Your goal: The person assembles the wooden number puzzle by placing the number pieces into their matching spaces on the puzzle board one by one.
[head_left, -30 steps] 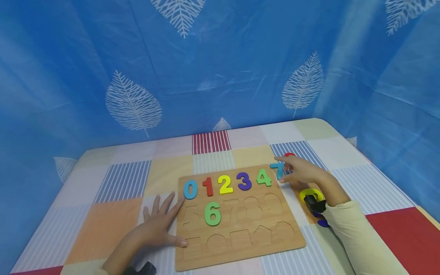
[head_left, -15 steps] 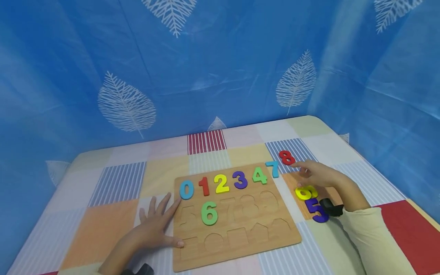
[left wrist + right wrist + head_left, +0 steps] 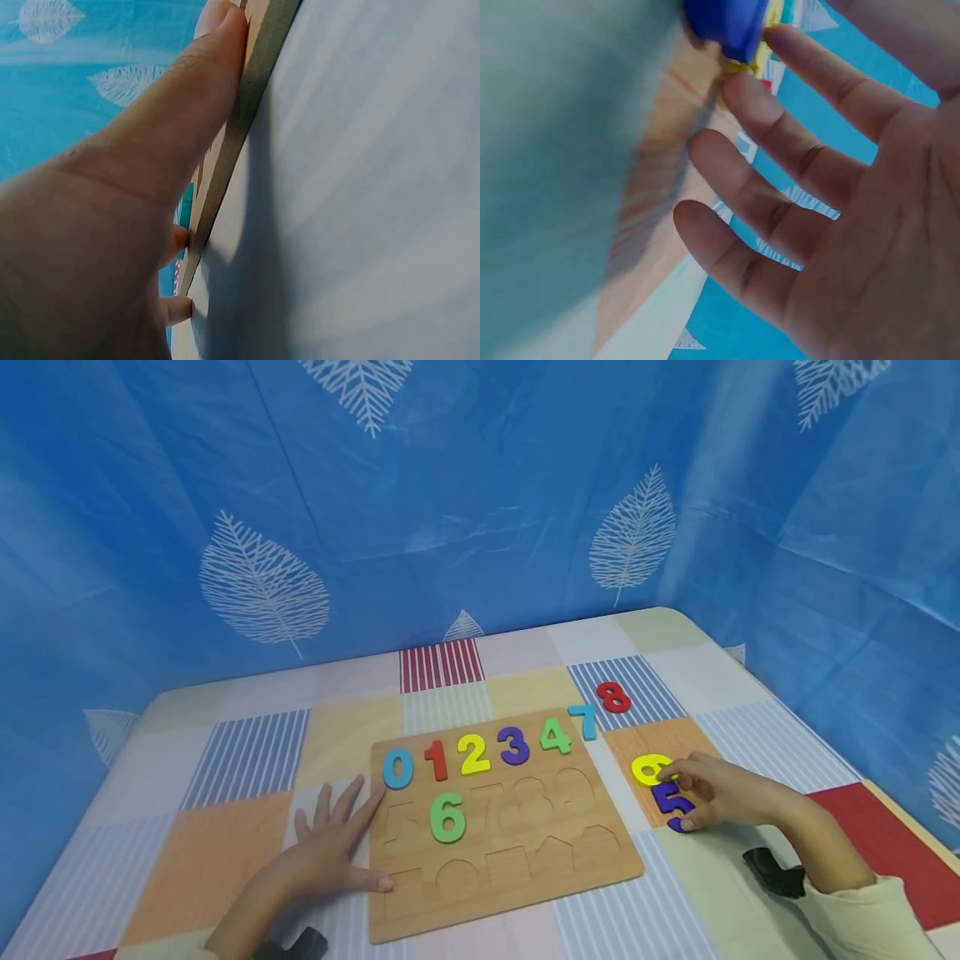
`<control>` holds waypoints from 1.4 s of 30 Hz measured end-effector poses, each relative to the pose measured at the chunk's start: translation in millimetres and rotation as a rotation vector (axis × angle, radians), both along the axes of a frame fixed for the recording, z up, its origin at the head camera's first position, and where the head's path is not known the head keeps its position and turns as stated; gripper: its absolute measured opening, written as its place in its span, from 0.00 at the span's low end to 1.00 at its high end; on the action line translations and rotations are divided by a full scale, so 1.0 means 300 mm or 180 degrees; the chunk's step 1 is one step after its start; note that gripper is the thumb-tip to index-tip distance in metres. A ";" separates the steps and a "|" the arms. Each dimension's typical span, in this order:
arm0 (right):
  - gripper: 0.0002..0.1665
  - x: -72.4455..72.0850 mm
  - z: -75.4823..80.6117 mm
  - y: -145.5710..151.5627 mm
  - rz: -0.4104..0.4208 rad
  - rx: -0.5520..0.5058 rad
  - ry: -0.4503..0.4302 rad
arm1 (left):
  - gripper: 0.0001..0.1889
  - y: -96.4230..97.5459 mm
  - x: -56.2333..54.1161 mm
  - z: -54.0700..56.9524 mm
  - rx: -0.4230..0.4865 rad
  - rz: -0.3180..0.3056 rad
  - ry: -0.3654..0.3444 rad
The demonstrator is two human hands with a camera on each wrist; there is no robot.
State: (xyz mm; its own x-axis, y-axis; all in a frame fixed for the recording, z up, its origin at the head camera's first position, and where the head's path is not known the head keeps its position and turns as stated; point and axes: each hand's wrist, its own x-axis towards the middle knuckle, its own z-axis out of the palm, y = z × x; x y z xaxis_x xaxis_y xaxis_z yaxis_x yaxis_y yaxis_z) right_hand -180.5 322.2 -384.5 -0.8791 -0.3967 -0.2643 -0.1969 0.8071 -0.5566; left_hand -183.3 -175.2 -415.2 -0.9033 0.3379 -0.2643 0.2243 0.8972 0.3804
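The wooden number board [image 3: 525, 860] lies on the table, and my left hand [image 3: 318, 856] rests at its left edge with fingers spread. In the left wrist view my thumb [image 3: 187, 105] lies along the board's edge. My right hand [image 3: 735, 793] is over the purple number 5 [image 3: 670, 800], its thumb and index finger on either side of it. The right wrist view shows loosely bent fingers beside the blurred purple 5 [image 3: 727, 26]; whether they touch it I cannot tell. A yellow number piece [image 3: 648, 769] lies just behind the 5, partly covered by my fingertips.
On the board sit a blue 0 [image 3: 397, 770], red 1 [image 3: 437, 761], yellow 2 [image 3: 474, 756], purple 3 [image 3: 513, 747], green 4 [image 3: 555, 737] and green 6 [image 3: 447, 818]. A blue 7 [image 3: 583, 722] is at its far right corner, a red 8 [image 3: 613, 697] beyond.
My right hand has let go of the blue 7, leaving it at the board's corner, and moved back toward me and right to the purple 5. The left hand stays at the board.
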 end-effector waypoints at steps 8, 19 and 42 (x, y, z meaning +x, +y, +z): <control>0.36 0.041 -0.014 0.006 0.0051 0.0102 0.0067 | 0.61 0.015 -0.017 -0.010 -0.0015 -0.0099 0.0029; 0.34 0.063 -0.025 -0.002 0.0106 0.0299 0.0417 | 0.60 0.020 -0.019 0.003 -0.0015 -0.0125 0.0048; 0.36 0.053 -0.017 -0.030 0.0062 0.0403 0.0489 | 0.60 -0.009 0.004 0.001 0.0018 -0.0039 0.0005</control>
